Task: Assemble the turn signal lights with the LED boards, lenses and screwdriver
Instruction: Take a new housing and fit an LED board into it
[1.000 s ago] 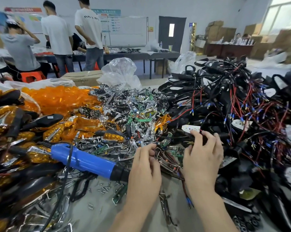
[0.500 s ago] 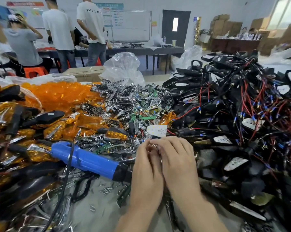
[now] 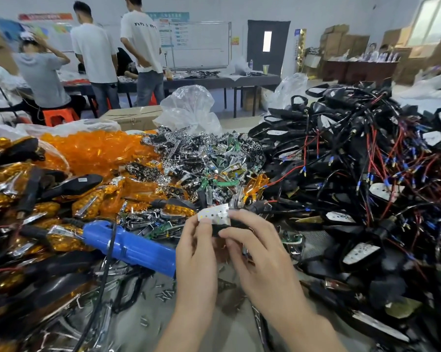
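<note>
Both hands meet above the middle of the bench (image 3: 233, 323). Left hand (image 3: 196, 252) pinches the lower edge of a small white LED board (image 3: 214, 215) between thumb and fingers; right hand (image 3: 262, 260) curls round what seems to be a black housing (image 3: 229, 226) just beneath the board, mostly hidden by the fingers. A blue screwdriver (image 3: 128, 246) lies just left of the hands. Orange lenses (image 3: 95, 151) are heaped at the far left, and wired black housings (image 3: 366, 174) are piled to the right.
</note>
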### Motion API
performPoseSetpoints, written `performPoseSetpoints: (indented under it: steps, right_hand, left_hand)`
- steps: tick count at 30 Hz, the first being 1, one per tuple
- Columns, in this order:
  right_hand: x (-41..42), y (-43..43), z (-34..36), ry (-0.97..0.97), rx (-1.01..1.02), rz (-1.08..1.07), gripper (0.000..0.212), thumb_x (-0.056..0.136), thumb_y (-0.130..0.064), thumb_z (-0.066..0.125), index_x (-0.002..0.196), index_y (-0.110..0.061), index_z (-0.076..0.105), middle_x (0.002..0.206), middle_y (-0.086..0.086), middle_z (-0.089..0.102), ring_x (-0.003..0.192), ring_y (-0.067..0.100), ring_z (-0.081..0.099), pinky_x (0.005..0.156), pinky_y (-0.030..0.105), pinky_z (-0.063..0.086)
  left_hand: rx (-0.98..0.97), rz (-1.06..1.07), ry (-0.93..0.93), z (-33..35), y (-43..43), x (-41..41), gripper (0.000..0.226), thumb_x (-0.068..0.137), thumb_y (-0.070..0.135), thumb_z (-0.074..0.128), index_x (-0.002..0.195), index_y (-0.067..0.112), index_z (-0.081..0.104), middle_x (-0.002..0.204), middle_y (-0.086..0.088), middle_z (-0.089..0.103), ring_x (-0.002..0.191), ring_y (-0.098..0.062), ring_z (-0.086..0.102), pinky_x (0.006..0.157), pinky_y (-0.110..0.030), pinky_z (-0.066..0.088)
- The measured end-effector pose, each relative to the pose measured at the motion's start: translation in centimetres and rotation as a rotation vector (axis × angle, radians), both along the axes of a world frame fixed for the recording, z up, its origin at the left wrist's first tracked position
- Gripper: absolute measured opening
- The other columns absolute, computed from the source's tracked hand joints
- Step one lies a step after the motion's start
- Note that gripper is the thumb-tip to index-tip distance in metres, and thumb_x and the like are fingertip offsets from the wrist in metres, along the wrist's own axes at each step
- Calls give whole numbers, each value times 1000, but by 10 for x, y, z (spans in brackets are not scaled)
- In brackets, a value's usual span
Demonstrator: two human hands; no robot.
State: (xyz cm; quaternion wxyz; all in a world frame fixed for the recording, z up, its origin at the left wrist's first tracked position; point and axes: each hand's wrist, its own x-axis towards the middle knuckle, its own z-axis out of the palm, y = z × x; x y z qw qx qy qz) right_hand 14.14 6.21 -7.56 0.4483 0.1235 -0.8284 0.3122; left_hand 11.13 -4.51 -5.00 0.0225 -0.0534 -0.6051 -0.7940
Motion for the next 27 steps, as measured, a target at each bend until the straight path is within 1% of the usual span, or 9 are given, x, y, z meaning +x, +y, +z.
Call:
performPoseSetpoints:
  steps: [2,5,8,10,12,14,18,23,27]
  right_hand:
    - [1,-3,2,22,-99,-26,18,100,-22,59,117,-26,61,143,-2,48,133,12,51,110,20,39]
    - [3,-5,5,-10,-274,-35,17,101,-28,53,116,-25,60,127,-9,52,117,9,58,98,16,43]
    - [-3,-10,13,-328,-584,39,30,97,-57,47,108,-36,65,104,-14,66,94,7,66,81,21,48]
    - [-12,-19,18,-527,-815,115,47,94,-71,47,103,-30,68,91,-10,73,74,8,68,73,30,52]
    - [-23,-29,20,-603,-1027,209,45,98,-60,51,103,-19,68,86,-5,77,68,15,70,69,40,57]
    - [-30,-36,22,-602,-1212,317,43,94,-54,57,106,-14,68,87,1,79,71,20,73,61,37,58]
    - [-30,-26,21,-494,-1431,451,32,86,-51,60,107,-33,76,110,3,78,86,20,75,60,31,59]
    - [-27,-17,18,-545,-1457,445,27,82,-40,64,94,-23,81,109,7,78,89,23,77,60,30,60]
    - [-27,-16,14,-522,-1456,433,29,82,-38,67,96,-17,80,108,9,78,87,25,77,61,30,61]
  left_hand:
    - [31,-1,13,5,-5,-3,27,105,25,46,96,29,72,97,-9,75,83,-22,71,73,-38,59]
    - [93,38,40,16,-18,-8,30,105,22,47,90,26,73,91,-14,75,73,-26,72,63,-32,59]
    - [101,79,60,23,-37,-15,36,104,19,49,81,34,72,84,-12,75,65,-26,70,57,-32,58]
    - [73,68,71,24,-47,-17,31,104,16,49,86,30,70,86,-12,75,64,-27,70,55,-31,57]
    - [20,40,80,21,-52,-16,30,104,15,48,88,29,69,84,-9,75,65,-28,71,57,-31,58]
    - [-17,25,75,18,-54,-15,36,105,16,47,83,34,69,81,-7,75,66,-26,71,58,-30,58]
    - [-25,8,57,18,-61,-16,36,104,17,46,82,33,69,83,-15,74,65,-28,70,56,-31,57]
    - [5,84,-9,15,-73,-20,40,102,14,49,77,37,69,70,-6,71,61,-29,70,53,-30,56]
    - [-21,64,-31,13,-73,-20,34,102,12,47,88,34,69,79,-2,74,59,-28,68,51,-31,56]
